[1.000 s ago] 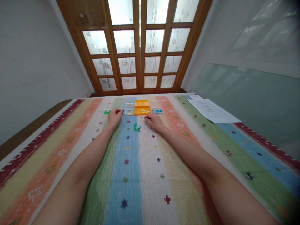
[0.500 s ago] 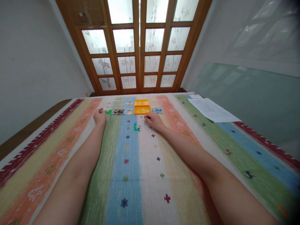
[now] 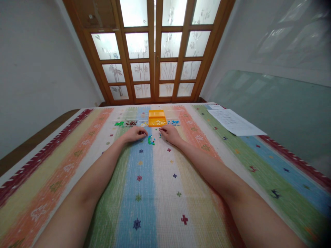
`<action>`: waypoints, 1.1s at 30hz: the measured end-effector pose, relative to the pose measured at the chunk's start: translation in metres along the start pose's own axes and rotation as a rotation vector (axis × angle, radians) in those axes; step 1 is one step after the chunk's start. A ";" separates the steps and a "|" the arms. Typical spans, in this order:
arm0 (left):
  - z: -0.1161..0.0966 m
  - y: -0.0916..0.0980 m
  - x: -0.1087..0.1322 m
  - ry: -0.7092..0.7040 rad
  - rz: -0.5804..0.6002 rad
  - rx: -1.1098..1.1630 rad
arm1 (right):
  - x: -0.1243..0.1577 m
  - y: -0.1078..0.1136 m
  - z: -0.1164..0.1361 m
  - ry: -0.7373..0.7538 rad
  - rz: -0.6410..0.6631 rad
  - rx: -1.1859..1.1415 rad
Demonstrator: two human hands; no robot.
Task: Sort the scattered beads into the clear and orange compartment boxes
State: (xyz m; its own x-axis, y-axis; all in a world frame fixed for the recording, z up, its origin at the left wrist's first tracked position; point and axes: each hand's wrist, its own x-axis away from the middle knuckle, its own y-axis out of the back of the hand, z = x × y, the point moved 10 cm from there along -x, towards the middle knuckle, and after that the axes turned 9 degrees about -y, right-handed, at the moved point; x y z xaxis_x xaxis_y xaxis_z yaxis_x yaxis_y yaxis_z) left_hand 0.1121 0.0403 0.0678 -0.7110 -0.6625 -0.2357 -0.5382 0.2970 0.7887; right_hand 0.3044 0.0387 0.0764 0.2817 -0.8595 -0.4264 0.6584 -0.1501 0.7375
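My left hand (image 3: 134, 133) rests on the cloth just left of a small cluster of green and blue pieces (image 3: 150, 140). Its thumb and fingertips come together, and whatever they pinch is too small to make out. On the other side of the cluster lies my right hand (image 3: 170, 133), fingers curled and closed, their tips pointing left. Anything in that grip is hidden or too tiny to name. Behind the hands stands an orange tray (image 3: 156, 115) with small white pieces in its front part. A few loose tiny bits are scattered near my right fingertips.
Clear compartments flank the orange tray, holding green pieces (image 3: 119, 123), dark brown pieces (image 3: 131, 123), white and yellow pieces (image 3: 144, 124) and blue pieces (image 3: 173, 122). Printed paper (image 3: 235, 122) lies at the right on the striped tablecloth (image 3: 139, 206). Beyond the table are glazed wooden doors (image 3: 155, 51).
My left hand has moved right, from beside the green pieces to the left side of the green and blue cluster. My right hand has stayed in nearly the same place.
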 end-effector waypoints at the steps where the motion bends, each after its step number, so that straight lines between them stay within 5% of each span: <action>1: -0.006 -0.004 -0.002 -0.014 0.027 -0.015 | 0.000 0.000 0.000 0.000 0.001 0.001; 15: -0.020 -0.023 -0.008 -0.033 0.076 -0.162 | 0.000 0.000 -0.001 -0.009 0.002 0.008; 33: -0.009 -0.011 -0.009 -0.010 -0.115 -0.193 | 0.000 -0.002 -0.004 -0.013 0.003 -0.006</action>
State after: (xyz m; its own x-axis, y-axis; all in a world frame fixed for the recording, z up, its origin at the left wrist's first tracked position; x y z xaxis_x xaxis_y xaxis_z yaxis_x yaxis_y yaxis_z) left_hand 0.1284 0.0364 0.0664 -0.6553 -0.6770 -0.3351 -0.5200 0.0825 0.8502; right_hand 0.3059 0.0405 0.0731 0.2744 -0.8664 -0.4172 0.6621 -0.1444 0.7354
